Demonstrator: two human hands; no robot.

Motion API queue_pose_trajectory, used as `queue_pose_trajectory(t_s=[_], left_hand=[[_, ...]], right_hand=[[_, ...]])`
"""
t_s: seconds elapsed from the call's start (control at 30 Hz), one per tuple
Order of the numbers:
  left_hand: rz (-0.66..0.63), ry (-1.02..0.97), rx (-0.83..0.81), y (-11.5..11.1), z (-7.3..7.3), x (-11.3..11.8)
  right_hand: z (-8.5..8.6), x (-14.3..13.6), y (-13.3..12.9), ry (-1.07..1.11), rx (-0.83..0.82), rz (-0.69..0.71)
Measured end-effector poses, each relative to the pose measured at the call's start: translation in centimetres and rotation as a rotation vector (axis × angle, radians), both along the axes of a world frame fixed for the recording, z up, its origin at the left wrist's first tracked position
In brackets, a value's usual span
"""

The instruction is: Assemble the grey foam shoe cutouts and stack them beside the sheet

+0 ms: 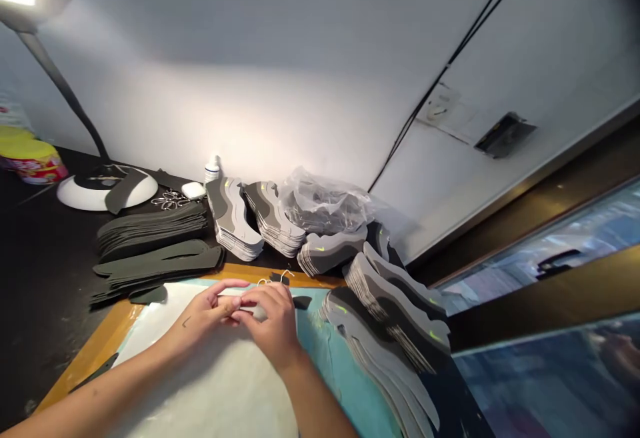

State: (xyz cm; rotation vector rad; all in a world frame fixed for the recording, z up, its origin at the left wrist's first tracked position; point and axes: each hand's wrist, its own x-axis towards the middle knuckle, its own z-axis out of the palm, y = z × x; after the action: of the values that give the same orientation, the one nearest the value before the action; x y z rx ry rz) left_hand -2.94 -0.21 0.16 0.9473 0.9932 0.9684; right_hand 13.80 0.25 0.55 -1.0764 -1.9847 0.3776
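Both hands meet over a white sheet (225,385) spread on a teal mat (330,358). My left hand (213,308) is closed, its thumb and fingers pressed together. My right hand (273,318) is closed too, fingers curled toward the left hand's fingertips. A small pale object (257,313) shows between the hands; its shape is mostly hidden by the fingers. Thin white loops (287,274) stick up just beyond the right hand. A dark cut piece (301,303) lies right of that hand.
Stacks of dark pieces (160,261) lie left. Grey layered stacks (235,218) curve around the back and right (370,318). Behind them are a clear plastic bag (325,201) and a white bottle (213,169). The lamp base (75,191) stands back left, near a yellow-lidded container (40,161).
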Motion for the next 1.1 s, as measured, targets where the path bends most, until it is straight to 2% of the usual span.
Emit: queue_pose_trajectory(t_s=[0.23, 0.43, 0.57, 0.7, 0.8, 0.87, 0.93, 0.97, 1.1], left_hand=[[-0.035, -0.05, 0.002, 0.6, -1.2, 0.2], [-0.043, -0.072, -0.009, 0.4, -1.1, 0.3], [-0.044, -0.104, -0.001, 0.3, -1.4, 0.4], [-0.049, -0.111, 0.072, 0.2, -1.6, 0.5], [-0.05, -0.013, 0.173, 0.1, -1.4, 0.5], [-0.07, 0.113, 0.284, 0.1, -1.1, 0.2], [-0.117, 0.272, 0.435, 0.1, -0.9, -0.2], [-0.153, 0.365, 0.525, 0.1, -0.8, -0.5], [-0.32, 0.731, 0.869, 0.1, 0.0, -1.8]], right_hand=[[-0.9, -0.4, 0.3, 0.237, -0.029, 0.0], [-0.3, -0.5, -0.1, 0.313, -0.045, 0.051], [0.4, -0.3, -0.3, 0.279, -0.083, 0.081], [0.1, -0.4, -0.2, 0.177, -0.057, 0.056], [-0.6, -0.6, 0.0, 0.14, -0.053, 0.028], [-0.2, -0.7, 0.0, 0.101, -0.057, 0.046], [1.4, -0.3, -0.4, 0.078, -0.052, 0.082], [2.7, 0.2, -0.7, 0.095, -0.039, 0.091], [10.5, 4.3, -2.7, 0.187, 0.039, 0.086]])
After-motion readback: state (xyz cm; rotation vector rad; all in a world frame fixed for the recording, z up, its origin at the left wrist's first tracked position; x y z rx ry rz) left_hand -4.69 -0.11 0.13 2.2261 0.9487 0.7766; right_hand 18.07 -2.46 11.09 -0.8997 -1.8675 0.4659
